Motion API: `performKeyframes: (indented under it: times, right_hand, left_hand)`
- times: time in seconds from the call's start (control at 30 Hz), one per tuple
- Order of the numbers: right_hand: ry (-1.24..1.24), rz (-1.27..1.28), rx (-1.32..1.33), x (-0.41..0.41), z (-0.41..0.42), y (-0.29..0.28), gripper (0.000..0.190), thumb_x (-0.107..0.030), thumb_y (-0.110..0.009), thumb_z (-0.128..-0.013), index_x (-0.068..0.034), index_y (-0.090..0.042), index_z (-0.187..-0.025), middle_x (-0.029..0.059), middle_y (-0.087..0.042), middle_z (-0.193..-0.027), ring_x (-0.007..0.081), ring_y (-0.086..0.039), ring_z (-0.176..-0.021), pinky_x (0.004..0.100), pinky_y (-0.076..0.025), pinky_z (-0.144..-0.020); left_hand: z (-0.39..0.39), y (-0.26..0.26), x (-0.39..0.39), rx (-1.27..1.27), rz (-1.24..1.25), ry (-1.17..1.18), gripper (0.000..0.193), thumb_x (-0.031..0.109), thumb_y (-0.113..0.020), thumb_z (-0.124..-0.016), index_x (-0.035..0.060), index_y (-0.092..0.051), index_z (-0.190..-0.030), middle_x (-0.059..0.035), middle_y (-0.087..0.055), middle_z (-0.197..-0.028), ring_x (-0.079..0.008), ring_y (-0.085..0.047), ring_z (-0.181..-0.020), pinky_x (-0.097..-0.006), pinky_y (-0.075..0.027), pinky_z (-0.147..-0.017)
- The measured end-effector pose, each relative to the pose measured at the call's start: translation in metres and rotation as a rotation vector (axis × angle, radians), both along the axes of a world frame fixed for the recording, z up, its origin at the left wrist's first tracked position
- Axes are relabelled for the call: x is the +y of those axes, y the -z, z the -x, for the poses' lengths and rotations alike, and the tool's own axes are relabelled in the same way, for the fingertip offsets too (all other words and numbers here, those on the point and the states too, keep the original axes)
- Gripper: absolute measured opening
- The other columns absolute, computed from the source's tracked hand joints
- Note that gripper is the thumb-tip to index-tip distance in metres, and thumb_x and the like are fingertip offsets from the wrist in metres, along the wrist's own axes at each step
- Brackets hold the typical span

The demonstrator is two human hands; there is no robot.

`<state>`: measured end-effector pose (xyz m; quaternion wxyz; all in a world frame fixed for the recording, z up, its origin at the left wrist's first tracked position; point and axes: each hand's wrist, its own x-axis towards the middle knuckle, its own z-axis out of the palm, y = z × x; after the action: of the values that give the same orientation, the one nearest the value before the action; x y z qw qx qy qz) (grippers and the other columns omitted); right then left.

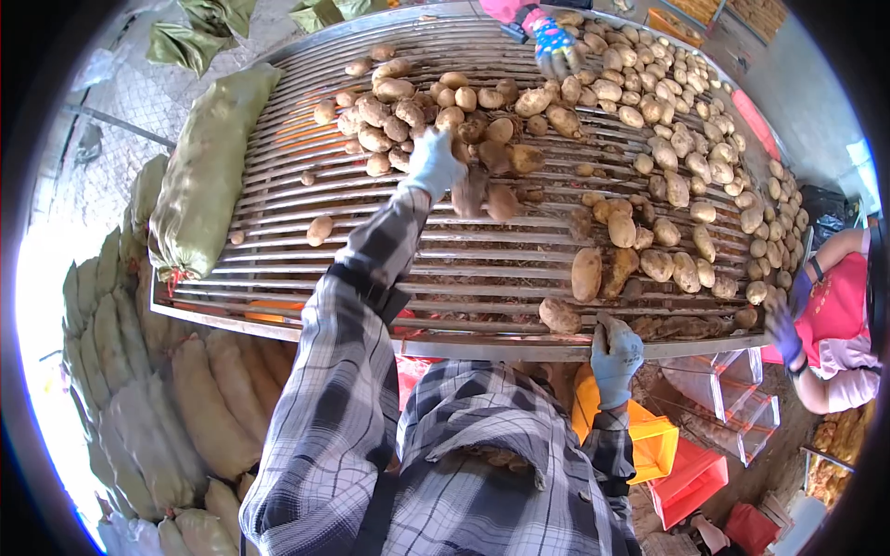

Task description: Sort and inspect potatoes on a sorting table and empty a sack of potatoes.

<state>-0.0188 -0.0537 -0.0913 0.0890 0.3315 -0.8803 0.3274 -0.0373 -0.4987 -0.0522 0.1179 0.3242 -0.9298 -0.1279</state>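
My left hand [437,167], in a pale work glove, reaches into a loose heap of potatoes [375,112] on a slatted metal sorting table [480,267]. Its fingers touch the heap, but their grip is hidden behind the back of the glove. Just right of that hand, a potato [470,193] is blurred by motion. My right hand [616,358], in a light blue glove with dirty fingertips, is at the table's near rail. Its fingers are bent together, and whether they hold anything is unclear. A single potato [560,316] lies to its left, with larger potatoes [619,271] beyond.
A full green mesh sack [215,167] lies along the table's left end. More filled sacks [208,389] are stacked below left. Another person's gloved hand [556,52] works at the far side, and a purple-gloved hand [784,330] at the right. Yellow [653,445] and red crates [688,483] stand below right.
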Motion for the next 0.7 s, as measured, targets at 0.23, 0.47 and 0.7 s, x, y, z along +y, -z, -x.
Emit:
performKeyframes:
  times: [0.23,0.47,0.7]
  right_hand:
    - [0.024,0.018,-0.062,-0.004,0.0,-0.003,0.017,-0.007,-0.068,-0.082,-0.008,-0.071,-0.099,0.011,-0.071,-0.09,0.0309,-0.068,-0.083,0.0401,-0.051,-0.073]
    - [0.063,0.12,-0.074,-0.006,-0.003,-0.011,0.024,-0.006,-0.069,-0.08,-0.007,-0.07,-0.103,0.011,-0.071,-0.095,0.0305,-0.067,-0.089,0.0393,-0.052,-0.077]
    - [-0.369,-0.059,-0.005,-0.076,-0.005,-0.056,0.051,-0.023,-0.08,-0.069,-0.008,-0.063,-0.115,0.0107,-0.062,-0.12,0.032,-0.056,-0.116,0.0471,-0.042,-0.099]
  left_hand:
    - [-0.056,0.013,0.134,0.094,-0.448,0.585,0.047,0.019,-0.074,-0.082,0.0068,-0.059,-0.125,-0.0138,-0.064,-0.117,-0.0285,-0.062,-0.109,-0.0409,-0.05,-0.097]
    - [-0.006,0.007,0.087,0.146,-0.071,0.286,0.045,0.026,-0.072,-0.078,0.0074,-0.062,-0.118,-0.0179,-0.063,-0.107,-0.0367,-0.059,-0.101,-0.044,-0.049,-0.092]
    - [0.009,0.033,0.06,-0.037,-0.244,0.146,0.053,0.023,-0.077,-0.073,0.0099,-0.057,-0.12,-0.0184,-0.062,-0.118,-0.0353,-0.059,-0.112,-0.0431,-0.049,-0.093]
